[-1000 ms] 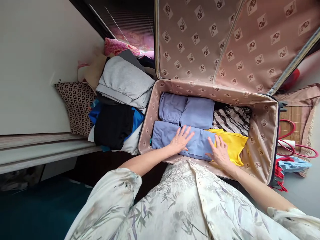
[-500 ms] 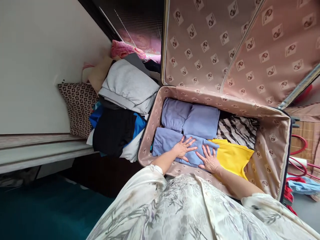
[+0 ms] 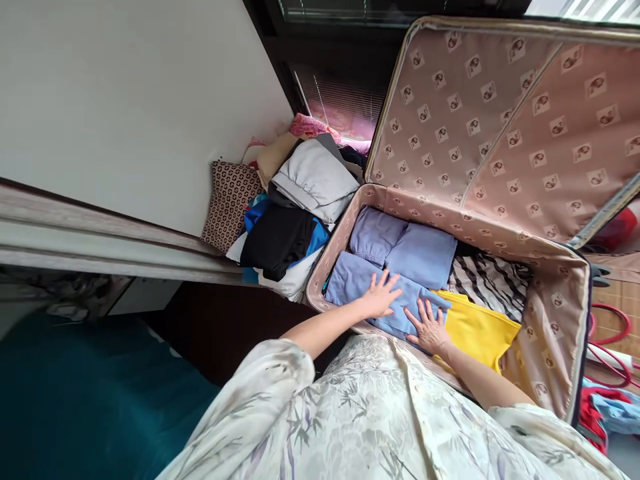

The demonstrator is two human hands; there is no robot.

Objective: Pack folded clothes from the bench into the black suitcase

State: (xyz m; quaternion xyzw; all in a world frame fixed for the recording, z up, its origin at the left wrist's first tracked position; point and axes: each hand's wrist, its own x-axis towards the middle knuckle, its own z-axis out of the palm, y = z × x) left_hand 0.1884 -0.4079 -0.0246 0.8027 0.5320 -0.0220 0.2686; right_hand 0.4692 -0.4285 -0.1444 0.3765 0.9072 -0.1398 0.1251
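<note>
An open suitcase [image 3: 555, 360] with a pink patterned lining lies in front of me, holding folded clothes. My left hand [image 3: 381, 297], fingers spread, is over the folded blue garment [image 3: 345, 277] along the near side; whether it presses down I cannot tell. Spread flat, my right hand [image 3: 428, 327] rests on the right end of that same garment, beside a folded yellow garment [image 3: 480, 330]. Behind them sit two more folded periwinkle garments, one [image 3: 376, 233] at the left and one [image 3: 423, 255] next to it. A black-and-white striped garment [image 3: 493, 283] fills the far right part.
The suitcase lid [image 3: 450, 120] stands raised at the back. Left of the case is a pile with grey folded clothing [image 3: 317, 177], black clothing [image 3: 277, 240] and a patterned cushion [image 3: 230, 203]. A red hoop-like cord [image 3: 625, 323] and red and blue cloth [image 3: 607, 410] lie at the right.
The view has swung left, so the suitcase appears further right. My left hand seems slightly raised from the blue garment; my right hand stays on it.
</note>
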